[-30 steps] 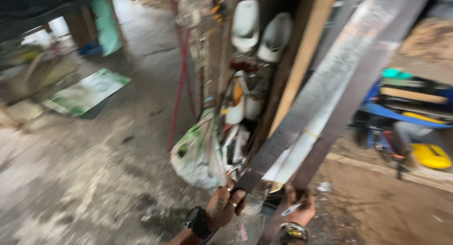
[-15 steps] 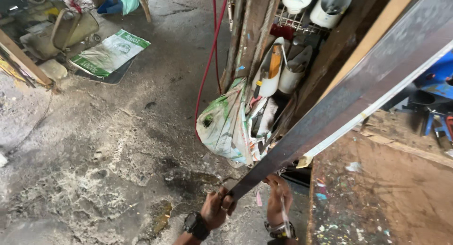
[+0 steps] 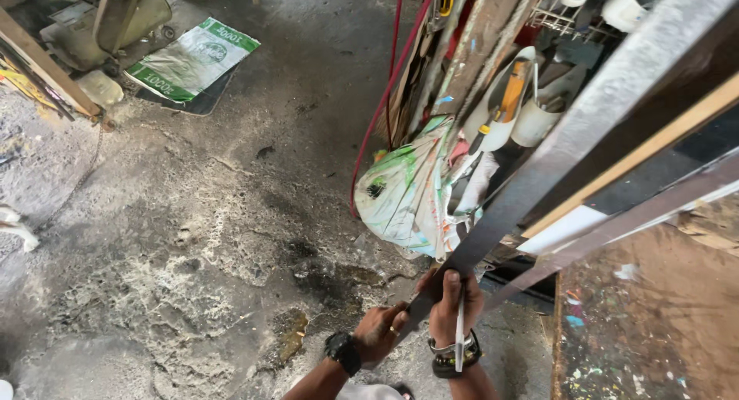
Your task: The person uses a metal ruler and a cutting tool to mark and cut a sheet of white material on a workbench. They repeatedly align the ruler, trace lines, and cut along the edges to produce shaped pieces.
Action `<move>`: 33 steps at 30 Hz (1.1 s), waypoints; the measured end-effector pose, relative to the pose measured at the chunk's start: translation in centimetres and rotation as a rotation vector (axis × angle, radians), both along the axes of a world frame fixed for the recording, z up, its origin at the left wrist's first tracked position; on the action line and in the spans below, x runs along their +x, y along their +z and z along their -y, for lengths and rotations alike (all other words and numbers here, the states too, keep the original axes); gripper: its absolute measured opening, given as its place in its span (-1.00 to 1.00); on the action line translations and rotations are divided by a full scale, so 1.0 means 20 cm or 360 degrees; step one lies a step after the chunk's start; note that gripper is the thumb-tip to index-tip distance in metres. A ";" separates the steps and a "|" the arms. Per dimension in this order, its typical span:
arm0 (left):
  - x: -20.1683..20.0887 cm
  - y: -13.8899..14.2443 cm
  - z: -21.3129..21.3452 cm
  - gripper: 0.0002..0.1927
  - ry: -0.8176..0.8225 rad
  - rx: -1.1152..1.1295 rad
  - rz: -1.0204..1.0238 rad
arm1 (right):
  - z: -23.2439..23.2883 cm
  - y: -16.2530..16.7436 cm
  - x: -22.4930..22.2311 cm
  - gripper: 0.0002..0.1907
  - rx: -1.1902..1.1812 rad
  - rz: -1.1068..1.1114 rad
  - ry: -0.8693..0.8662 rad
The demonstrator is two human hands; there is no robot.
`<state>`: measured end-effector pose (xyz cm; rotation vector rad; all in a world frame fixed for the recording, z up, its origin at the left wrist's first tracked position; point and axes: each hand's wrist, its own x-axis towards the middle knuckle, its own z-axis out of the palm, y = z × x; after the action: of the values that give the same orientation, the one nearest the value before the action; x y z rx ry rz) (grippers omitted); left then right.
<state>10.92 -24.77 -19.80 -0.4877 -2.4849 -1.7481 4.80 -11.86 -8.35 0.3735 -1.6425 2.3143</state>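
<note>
A long grey metal bar (image 3: 562, 146) slants from the lower middle up to the top right corner. My right hand (image 3: 454, 307) grips its lower end and also holds a thin white stick that points down past my wrist. My left hand (image 3: 381, 331), with a black watch on the wrist, is closed around the very bottom end of the bar, just left of the right hand. A second, thinner metal strip (image 3: 631, 223) lies alongside to the right.
A white and green sack (image 3: 408, 192) hangs beside a cluttered rack of white cut-open jugs (image 3: 531, 107) with tools. A red hose (image 3: 385, 92) runs down the rack. Stained concrete floor (image 3: 200, 246) spreads left, with a green printed bag (image 3: 192, 57). A paint-spattered wooden surface (image 3: 647, 323) sits lower right.
The view has tilted further down toward the floor. My right hand has shifted up onto the bar's lower end beside my left, and the bar now reads steeper across the frame.
</note>
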 end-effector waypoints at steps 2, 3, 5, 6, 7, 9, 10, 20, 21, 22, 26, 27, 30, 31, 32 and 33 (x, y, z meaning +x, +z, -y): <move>-0.02 0.02 0.00 -0.36 -0.0014 -0.0220 0.0015 | -0.01 0.02 0.01 -0.70 0.0112 0.0009 -0.0012; -0.04 0.03 0.03 -0.38 -0.0002 -0.0183 -0.0024 | 0.01 0.03 -0.01 -0.70 0.0175 -0.0004 -0.0018; -0.06 0.06 0.06 -0.42 0.0024 -0.0097 -0.0083 | 0.04 0.04 -0.02 -0.70 0.0295 -0.0023 -0.0030; -0.06 0.07 0.09 -0.44 0.0007 -0.0016 -0.0091 | 0.06 0.05 -0.04 -0.69 0.0347 -0.0038 -0.0037; -0.08 0.08 0.13 -0.45 -0.0006 0.0066 -0.0106 | 0.09 0.05 -0.06 -0.69 0.0400 -0.0059 -0.0041; -0.10 0.09 0.22 -0.50 0.0013 0.0108 -0.0068 | 0.14 0.07 -0.10 -0.69 0.0436 -0.0071 0.0007; -0.11 0.09 0.28 -0.54 0.0049 0.0063 -0.0016 | 0.17 0.07 -0.12 -0.69 0.0451 -0.0073 0.0042; -0.02 -0.29 0.85 -0.80 0.0801 -0.0153 0.0392 | 0.59 0.16 -0.48 -0.74 0.0520 0.0179 0.0177; 0.00 -0.31 0.92 -0.79 0.0850 -0.0130 0.0538 | 0.65 0.18 -0.56 -0.73 0.0523 0.0115 0.0201; 0.04 -0.34 0.97 -0.77 0.0891 -0.0102 0.0696 | 0.70 0.19 -0.61 -0.72 0.0530 0.0063 0.0220; 0.09 -0.35 1.17 -0.71 0.1273 0.0137 0.0681 | 0.97 0.29 -0.88 -0.75 0.0456 0.0144 0.0288; 0.08 -0.33 1.23 -0.77 0.1344 0.0192 0.0865 | 1.07 0.31 -0.97 -0.76 0.0410 0.0157 0.0312; -0.08 -0.33 1.40 -0.79 0.1512 0.0195 0.1062 | 1.33 0.38 -1.33 -0.78 0.0396 0.0148 0.0421; -0.15 -0.34 1.48 -0.79 0.1562 0.0163 0.1066 | 1.43 0.39 -1.45 -0.78 0.0407 0.0137 0.0465; -0.26 -0.36 1.55 -0.79 0.1577 0.0201 0.0990 | 1.52 0.40 -1.58 -0.80 0.0414 0.0157 0.0501; -0.37 -0.39 1.64 -0.79 0.1594 0.0237 0.0910 | 1.62 0.41 -1.72 -0.81 0.0418 0.0176 0.0539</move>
<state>3.49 -57.51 -27.56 1.2050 -2.1373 -1.6628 -29.69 -44.21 -0.23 0.6344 -2.0871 2.3889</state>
